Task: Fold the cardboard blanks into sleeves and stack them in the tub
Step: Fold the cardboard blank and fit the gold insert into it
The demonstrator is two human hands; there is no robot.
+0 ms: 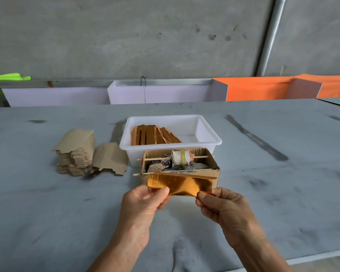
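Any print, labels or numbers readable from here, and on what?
None can be read.
Gold blank, held by the left hand and right hand: only dashed crease lines, no print.
White tub, brown blank stack, cardboard box with its cloth-wrapped roller: no lettering visible.

no legible txt, labels, nos.

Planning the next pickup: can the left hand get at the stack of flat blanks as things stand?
Probably not at once: the left hand pinches the gold blank together with the right hand. Once it lets go, bare table lies between it and the stack of flat blanks.
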